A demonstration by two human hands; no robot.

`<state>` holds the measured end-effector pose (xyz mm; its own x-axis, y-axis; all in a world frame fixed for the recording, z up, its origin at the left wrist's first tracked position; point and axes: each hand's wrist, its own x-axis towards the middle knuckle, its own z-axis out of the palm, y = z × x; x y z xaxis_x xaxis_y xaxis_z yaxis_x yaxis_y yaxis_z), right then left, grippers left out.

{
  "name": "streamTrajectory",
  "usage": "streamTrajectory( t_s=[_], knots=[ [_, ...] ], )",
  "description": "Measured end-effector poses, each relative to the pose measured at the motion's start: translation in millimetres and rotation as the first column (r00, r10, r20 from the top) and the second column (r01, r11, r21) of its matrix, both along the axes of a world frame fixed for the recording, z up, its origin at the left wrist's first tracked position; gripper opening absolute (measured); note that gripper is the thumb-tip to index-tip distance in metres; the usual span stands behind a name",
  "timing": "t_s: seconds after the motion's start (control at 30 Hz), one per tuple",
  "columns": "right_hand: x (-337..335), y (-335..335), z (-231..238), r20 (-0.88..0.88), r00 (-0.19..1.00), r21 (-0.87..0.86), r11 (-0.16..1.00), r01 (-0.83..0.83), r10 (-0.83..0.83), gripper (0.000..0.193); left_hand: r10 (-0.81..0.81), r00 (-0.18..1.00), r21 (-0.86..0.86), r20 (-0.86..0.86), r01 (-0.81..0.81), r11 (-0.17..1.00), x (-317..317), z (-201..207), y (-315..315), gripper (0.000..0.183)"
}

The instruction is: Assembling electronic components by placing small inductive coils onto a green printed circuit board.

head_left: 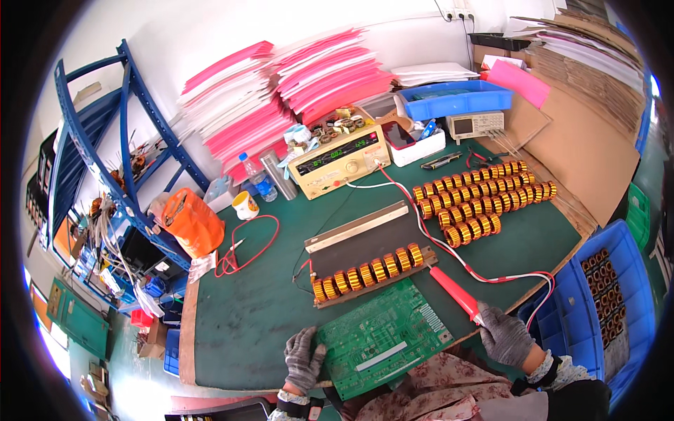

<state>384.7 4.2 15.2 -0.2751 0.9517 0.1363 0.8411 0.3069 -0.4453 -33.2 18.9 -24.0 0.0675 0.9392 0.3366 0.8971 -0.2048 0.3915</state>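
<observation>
We read this as a probing step on the coils (pixel 366 274), judging by the tool in use and the lit tester (pixel 337 165) behind them. Our right hand (pixel 505 337) has its gloved fingers closed round the lower end of the red probe (pixel 453 291), whose other end points up and left toward the right end of the coil row; we cannot tell whether it touches the rack (pixel 361 245) there. A white-and-red lead (pixel 491 281) curves from the tester over the mat (pixel 260 316) and back to that hand. Our left hand (pixel 304 358) rests at the left edge of the green board (pixel 382 337), fingers bent; whether it pinches the board or only steadies it, we cannot tell. The board lies just in front of the row, its lower corner at the near edge of the mat. The coils stand side by side along the front of the rack, and more (pixel 477 206) are lined up beyond, to the right. As we judge it, the next move calls for a firm hold on the probe, a slack lead and the left hand well apart from its tip.
</observation>
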Motion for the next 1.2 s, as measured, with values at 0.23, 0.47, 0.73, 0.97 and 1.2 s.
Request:
streamTrajectory(
  t_s=[0.23,0.47,0.73,0.97,1.2],
  knots=[
    [5,5,-3,-0.049,0.999,-0.007,1.0,-0.02,0.02,0.054,0.022,0.992,0.006,0.124,-0.023,1.0,0,3,-2,0.046],
    [5,2,-11,-0.069,0.997,0.101,0.995,-0.015,0.022,0.053,0.056,0.99,0.043,-0.132,-0.051,0.998,3,2,-4,0.047],
    [4,3,-5,-0.041,0.999,0.088,0.996,-0.025,0.029,0.054,0.054,0.996,0.076,-0.069,-0.048,0.996,0,-2,-3,0.05],
    [6,6,-12,-0.054,0.997,0.109,0.992,-0.057,0.063,0.053,-0.084,0.952,-0.102,0.294,0.119,0.988,27,14,-30,0.058],
    [2,-1,-1,-0.055,0.998,0.076,0.997,-0.033,0.038,0.055,0.431,0.241,-0.493,0.87,0.384,0.781,15,-49,-66,0.084]
  ],
)
